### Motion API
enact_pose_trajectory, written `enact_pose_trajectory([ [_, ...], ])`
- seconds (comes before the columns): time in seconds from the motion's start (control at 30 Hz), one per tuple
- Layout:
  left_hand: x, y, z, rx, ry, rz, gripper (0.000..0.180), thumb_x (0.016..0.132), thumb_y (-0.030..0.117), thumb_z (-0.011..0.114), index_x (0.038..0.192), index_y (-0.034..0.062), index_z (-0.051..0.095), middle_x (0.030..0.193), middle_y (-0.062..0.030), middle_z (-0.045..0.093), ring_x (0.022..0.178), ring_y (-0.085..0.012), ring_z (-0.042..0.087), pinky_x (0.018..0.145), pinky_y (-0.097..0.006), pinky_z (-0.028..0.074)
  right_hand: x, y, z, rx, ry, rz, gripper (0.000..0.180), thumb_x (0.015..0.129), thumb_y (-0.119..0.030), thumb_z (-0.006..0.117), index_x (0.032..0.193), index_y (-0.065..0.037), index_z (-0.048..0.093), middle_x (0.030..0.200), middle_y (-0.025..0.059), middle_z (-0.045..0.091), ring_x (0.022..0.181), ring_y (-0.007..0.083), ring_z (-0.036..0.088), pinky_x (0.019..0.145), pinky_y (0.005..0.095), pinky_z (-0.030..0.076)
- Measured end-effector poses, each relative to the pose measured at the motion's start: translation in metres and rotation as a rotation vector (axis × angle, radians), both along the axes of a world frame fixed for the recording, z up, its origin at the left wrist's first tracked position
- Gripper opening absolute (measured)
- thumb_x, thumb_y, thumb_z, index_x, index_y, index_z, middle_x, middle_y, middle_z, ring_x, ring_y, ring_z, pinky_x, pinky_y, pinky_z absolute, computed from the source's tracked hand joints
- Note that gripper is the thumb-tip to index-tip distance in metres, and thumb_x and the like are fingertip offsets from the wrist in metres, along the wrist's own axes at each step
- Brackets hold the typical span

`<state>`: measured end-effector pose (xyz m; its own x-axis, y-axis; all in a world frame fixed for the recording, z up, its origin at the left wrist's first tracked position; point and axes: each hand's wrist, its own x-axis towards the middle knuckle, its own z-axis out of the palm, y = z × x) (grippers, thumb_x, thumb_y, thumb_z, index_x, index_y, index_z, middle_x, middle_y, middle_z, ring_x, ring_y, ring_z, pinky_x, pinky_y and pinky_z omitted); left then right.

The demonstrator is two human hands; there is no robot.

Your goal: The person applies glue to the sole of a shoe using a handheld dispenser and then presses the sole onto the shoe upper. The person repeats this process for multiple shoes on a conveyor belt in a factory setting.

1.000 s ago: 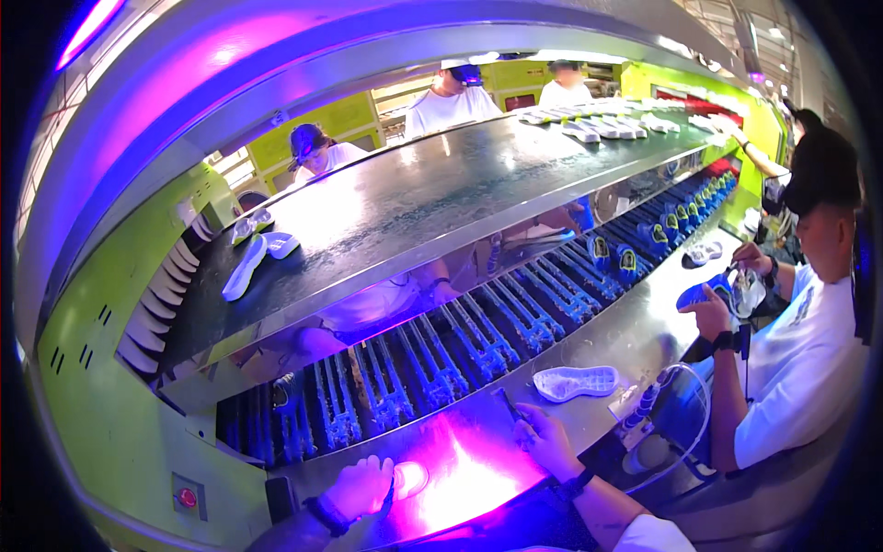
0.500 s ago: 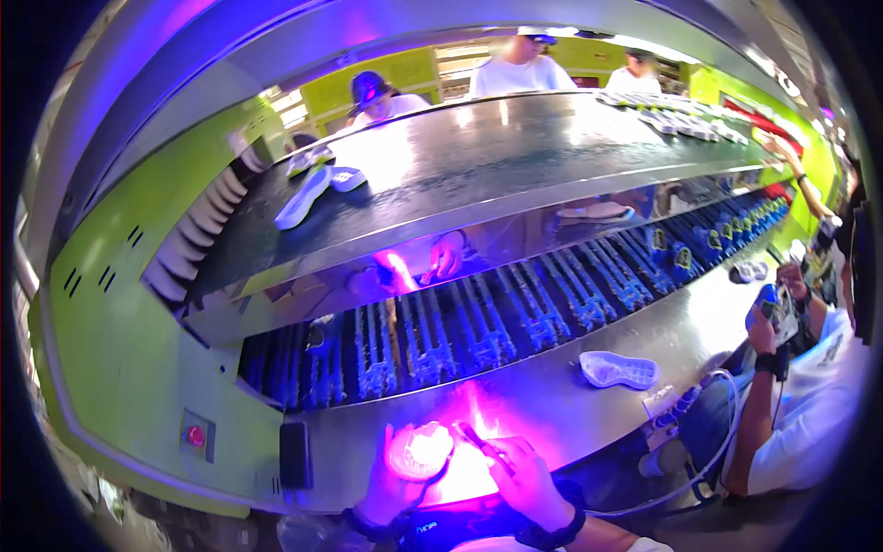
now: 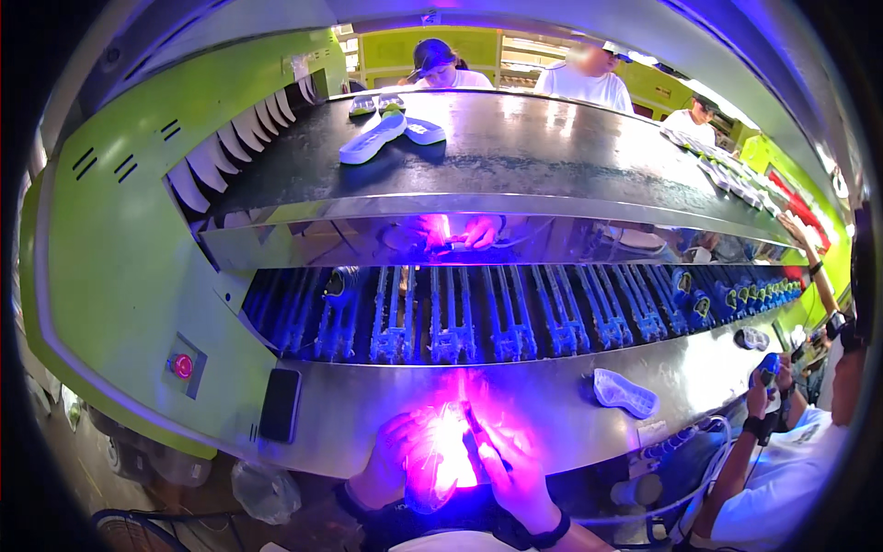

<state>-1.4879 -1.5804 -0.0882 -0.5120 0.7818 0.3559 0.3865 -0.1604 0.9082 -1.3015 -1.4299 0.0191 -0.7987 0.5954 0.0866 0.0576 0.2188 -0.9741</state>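
Pink-violet glare washes out much of the space between my hands. My left hand (image 3: 391,455) is closed around a pale shoe sole (image 3: 430,478), held tilted over the near edge of the metal counter. Its outline is partly lost in the bright light. In my right hand (image 3: 515,474) is a slim dark-handled brush (image 3: 478,428), gripped between thumb and fingers and pointing up and away. The brush tip lies in the glare close to the sole; whether the two touch I cannot tell.
A black phone (image 3: 280,405) lies left on the counter (image 3: 349,396), a loose sole (image 3: 625,393) right. Beyond runs a blue-lit rack (image 3: 506,317) carrying shoes at its right. Soles (image 3: 372,138) rest on the upper belt (image 3: 533,147). A co-worker's arm (image 3: 736,478) is at right.
My view has turned and levelled. The sole has tipped and moved slightly lower, and the brush now points more steeply upward beside it. Both hands keep their holds.
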Motion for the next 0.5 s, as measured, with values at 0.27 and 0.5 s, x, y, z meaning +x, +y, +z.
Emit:
enact_pose_trajectory([
  [0.27,-0.009,-0.006,0.078,-0.066,0.944,0.063,0.044,0.087,0.024,0.073,0.126,0.0091,0.063,0.133,-0.0109,0.062,0.129,-0.0315,0.058,0.11,-0.045,0.048,0.031,-0.003,0.01,0.153,-0.004,0.029,0.033,0.093,-0.006,0.07,0.124,0.004,0.067,0.101,0.0129,0.071,0.084,0.0228,0.068,0.075,0.0333,0.054],
  [0.5,-0.015,-0.016,0.129,0.094,1.236,-0.087,0.024,0.085,0.019,0.074,0.107,0.013,0.071,0.116,-0.0062,0.07,0.113,-0.0258,0.067,0.102,-0.044,0.057,0.003,0.016,0.036,0.295,-0.01,-0.127,0.029,0.092,-0.01,0.069,0.119,0.002,0.071,0.106,0.0187,0.073,0.097,0.0312,0.07,0.085,0.041,0.054],
])
